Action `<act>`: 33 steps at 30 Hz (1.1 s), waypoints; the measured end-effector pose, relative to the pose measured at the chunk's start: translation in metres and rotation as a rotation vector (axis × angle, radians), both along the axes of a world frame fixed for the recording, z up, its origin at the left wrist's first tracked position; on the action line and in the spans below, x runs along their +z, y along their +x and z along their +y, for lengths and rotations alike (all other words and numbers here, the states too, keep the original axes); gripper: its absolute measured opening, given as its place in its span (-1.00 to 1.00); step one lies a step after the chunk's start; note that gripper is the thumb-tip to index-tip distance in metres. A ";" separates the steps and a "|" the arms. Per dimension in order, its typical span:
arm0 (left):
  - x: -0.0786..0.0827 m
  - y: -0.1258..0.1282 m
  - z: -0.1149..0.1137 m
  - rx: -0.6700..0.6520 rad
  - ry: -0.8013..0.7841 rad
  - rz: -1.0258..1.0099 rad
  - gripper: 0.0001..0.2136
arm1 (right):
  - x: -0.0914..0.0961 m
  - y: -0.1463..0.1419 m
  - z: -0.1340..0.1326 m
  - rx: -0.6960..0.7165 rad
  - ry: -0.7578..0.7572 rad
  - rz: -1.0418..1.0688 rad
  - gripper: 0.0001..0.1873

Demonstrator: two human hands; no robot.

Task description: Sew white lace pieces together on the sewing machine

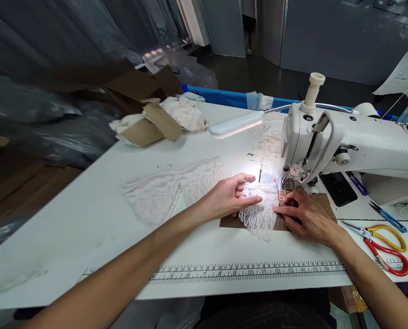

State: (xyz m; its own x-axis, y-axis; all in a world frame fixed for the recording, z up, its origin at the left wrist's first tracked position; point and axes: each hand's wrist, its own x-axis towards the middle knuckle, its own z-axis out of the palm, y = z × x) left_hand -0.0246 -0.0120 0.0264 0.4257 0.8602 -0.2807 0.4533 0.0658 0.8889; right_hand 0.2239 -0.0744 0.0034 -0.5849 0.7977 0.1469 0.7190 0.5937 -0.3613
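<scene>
A strip of white lace lies on the table in front of a white sewing machine, its far end under the needle and presser foot. My left hand rests on the lace's left side, fingers stretched out flat and pressing it down. My right hand lies flat beside the presser foot, fingertips pressed on the lace's right edge over a brown cardboard piece. More lace trails off to the left across the table.
Red and yellow scissors, blue thread snips, a pen and a black phone lie right of my hands. A lamp lights the needle area. Cardboard scraps and lace sit at the table's back. A printed ruler runs along the front edge.
</scene>
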 end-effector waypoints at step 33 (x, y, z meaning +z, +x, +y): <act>-0.009 0.020 0.006 -0.771 1.381 0.601 -0.68 | 0.001 -0.002 -0.002 0.016 0.103 -0.053 -0.72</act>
State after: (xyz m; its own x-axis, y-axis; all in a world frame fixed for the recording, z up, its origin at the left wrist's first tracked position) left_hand -0.0043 -0.0057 0.0171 0.9530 0.2419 0.1824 0.2778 -0.9378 -0.2080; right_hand 0.2221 -0.0769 0.0039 -0.6064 0.7706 0.1961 0.7258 0.6372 -0.2593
